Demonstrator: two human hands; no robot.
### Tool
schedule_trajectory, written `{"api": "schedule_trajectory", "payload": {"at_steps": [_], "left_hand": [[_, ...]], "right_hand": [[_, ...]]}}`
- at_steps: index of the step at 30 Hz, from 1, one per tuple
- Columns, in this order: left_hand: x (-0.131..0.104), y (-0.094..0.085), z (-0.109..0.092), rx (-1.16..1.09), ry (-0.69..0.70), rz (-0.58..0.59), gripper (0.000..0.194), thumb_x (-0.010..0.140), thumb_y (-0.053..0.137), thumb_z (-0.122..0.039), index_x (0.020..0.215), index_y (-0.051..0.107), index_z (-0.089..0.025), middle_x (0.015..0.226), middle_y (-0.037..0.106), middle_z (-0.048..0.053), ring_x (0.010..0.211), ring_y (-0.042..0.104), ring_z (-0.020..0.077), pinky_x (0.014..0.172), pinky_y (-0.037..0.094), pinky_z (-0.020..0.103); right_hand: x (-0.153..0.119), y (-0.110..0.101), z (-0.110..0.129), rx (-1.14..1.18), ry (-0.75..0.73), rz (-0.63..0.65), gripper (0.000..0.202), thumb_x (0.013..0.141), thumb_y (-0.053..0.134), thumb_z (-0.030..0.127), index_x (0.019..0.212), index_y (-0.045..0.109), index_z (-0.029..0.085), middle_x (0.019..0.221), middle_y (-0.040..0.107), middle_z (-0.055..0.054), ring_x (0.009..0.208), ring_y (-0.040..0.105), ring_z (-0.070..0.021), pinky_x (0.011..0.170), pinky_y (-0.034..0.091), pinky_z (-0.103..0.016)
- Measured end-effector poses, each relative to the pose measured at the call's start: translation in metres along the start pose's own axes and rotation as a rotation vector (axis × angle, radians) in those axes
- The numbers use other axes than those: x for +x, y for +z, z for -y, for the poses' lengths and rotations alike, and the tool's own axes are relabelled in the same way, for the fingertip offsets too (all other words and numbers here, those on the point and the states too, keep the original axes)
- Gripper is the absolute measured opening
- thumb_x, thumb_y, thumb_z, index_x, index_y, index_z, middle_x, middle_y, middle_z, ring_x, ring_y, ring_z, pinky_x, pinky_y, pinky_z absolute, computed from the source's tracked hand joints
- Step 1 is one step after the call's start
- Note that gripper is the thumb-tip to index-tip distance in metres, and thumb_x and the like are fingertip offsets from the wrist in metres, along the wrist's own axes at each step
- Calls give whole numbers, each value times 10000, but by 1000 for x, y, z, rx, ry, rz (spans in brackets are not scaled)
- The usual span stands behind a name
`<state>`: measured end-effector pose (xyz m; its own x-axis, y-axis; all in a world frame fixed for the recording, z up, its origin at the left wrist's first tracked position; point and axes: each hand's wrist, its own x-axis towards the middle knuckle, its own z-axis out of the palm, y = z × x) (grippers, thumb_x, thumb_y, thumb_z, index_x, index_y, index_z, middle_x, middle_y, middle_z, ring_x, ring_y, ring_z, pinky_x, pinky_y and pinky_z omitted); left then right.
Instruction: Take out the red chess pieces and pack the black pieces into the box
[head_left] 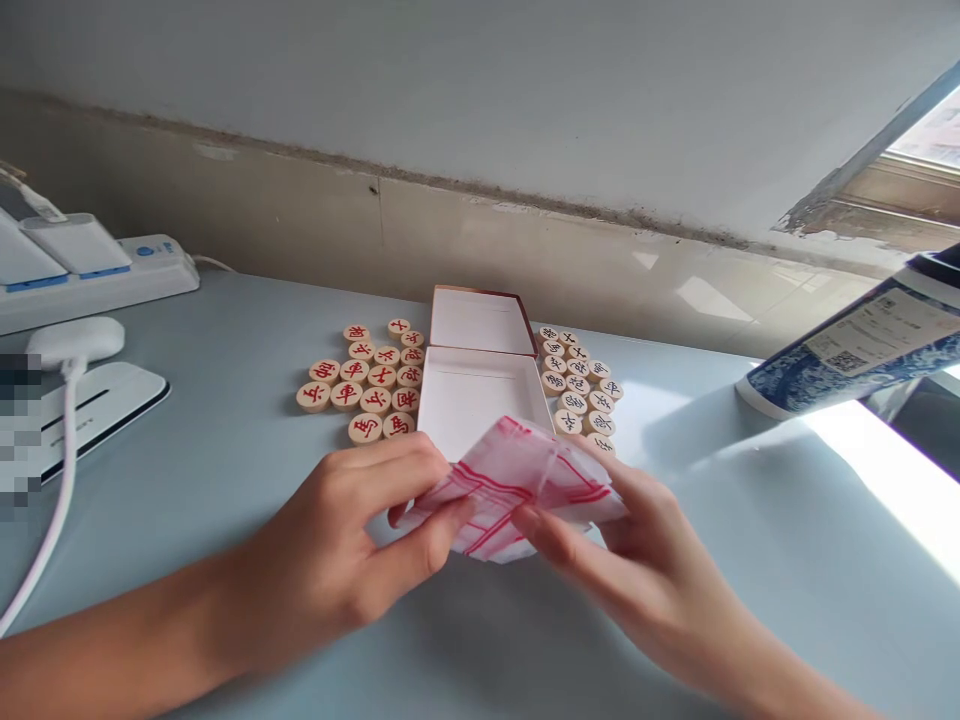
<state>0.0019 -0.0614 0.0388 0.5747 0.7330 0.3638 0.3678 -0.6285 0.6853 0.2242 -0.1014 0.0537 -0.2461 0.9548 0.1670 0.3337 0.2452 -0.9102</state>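
Observation:
Between my hands is a thin, folded white chessboard sheet [517, 480] printed with red lines. My left hand [375, 540] pinches its left side between thumb and fingers. On its right side, my right hand [630, 550] grips it, thumb on top. Just beyond the sheet lies an open white-lined box [480, 395], its lid [480, 320] folded back toward the wall; the sheet hides the box's near part. Left of the box are several round wooden xiangqi pieces with red characters [351, 370]. Several pieces with black characters [576, 385] lie to its right, the nearest partly behind my right hand.
At the left stand a white power strip [161, 265] with plugged-in chargers, a white cable [66, 490] and a white flat device [112, 395]. A blue patterned cylinder [862, 340] with a label leans at the right. The wall [450, 230] borders the grey table [247, 400].

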Motion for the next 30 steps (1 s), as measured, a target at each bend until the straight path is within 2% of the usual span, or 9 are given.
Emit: {"api": "schedule_trajectory", "payload": {"at_steps": [5, 10, 12, 14, 16, 20, 22, 25, 30], "left_hand": [[4, -1, -1, -54, 55, -38, 203, 956, 552, -137, 787, 640, -206, 812, 580, -30, 717, 564, 85, 652, 467, 159], [3, -2, 1, -22, 16, -84, 220, 984, 535, -171, 816, 663, -230, 661, 565, -65, 557, 473, 71, 513, 396, 144], [2, -2, 2, -26, -56, -77, 229, 999, 528, -247, 832, 683, -228, 585, 533, -70, 477, 431, 69, 436, 357, 149], [2, -2, 3, -76, -145, -68, 238, 1009, 522, -314, 913, 726, -239, 513, 505, -78, 412, 416, 69, 375, 320, 149], [2, -4, 3, -172, -206, -60, 255, 1023, 501, -336, 1039, 746, -268, 520, 567, -76, 402, 474, 72, 374, 357, 135], [2, -8, 2, -294, -238, -90, 266, 1019, 506, -311, 1121, 752, -308, 855, 771, -19, 620, 686, 111, 540, 538, 150], [2, -9, 3, -355, -254, -112, 277, 1027, 503, -326, 1146, 754, -320, 1046, 785, -1, 821, 749, 158, 671, 602, 188], [2, -8, 6, -499, -284, -125, 300, 1054, 481, -372, 1219, 729, -334, 1205, 756, -2, 1036, 746, 211, 871, 634, 274], [4, -5, 5, -464, -290, -178, 239, 978, 651, -297, 1203, 718, -341, 1142, 771, -31, 1005, 752, 190, 781, 642, 201]], "right_hand": [[1, -1, -1, -232, -69, -149, 220, 946, 575, 200, 727, 590, 214, 671, 525, 32, 609, 452, -109, 508, 399, -197], [0, -3, 1, -185, -64, -147, 203, 954, 512, 146, 792, 600, 231, 548, 410, 78, 468, 355, -80, 382, 289, -171], [0, -3, 2, -117, -26, -132, 226, 988, 472, 158, 850, 633, 234, 517, 460, 86, 436, 396, -71, 387, 319, -160], [-1, -3, 1, -27, -20, -142, 236, 1016, 451, 185, 949, 671, 239, 576, 596, 65, 481, 524, -79, 452, 429, -159], [-1, -4, 0, 41, -58, -193, 232, 1017, 466, 204, 1044, 692, 250, 684, 686, 38, 559, 611, -96, 534, 514, -182], [0, -7, -1, 18, -140, -251, 389, 893, 467, 58, 1062, 727, 293, 868, 732, 18, 655, 642, -111, 548, 508, -200], [1, -9, -2, -28, -158, -224, 474, 805, 449, 3, 1025, 740, 307, 883, 731, 28, 709, 649, -117, 556, 490, -199], [2, -10, -2, -80, -188, -190, 434, 837, 451, 12, 985, 732, 308, 873, 710, 43, 767, 641, -110, 604, 493, -188], [-1, -6, -4, -255, -253, -199, 395, 936, 418, 11, 999, 695, 284, 986, 666, 20, 869, 634, -101, 720, 523, -201]]}}
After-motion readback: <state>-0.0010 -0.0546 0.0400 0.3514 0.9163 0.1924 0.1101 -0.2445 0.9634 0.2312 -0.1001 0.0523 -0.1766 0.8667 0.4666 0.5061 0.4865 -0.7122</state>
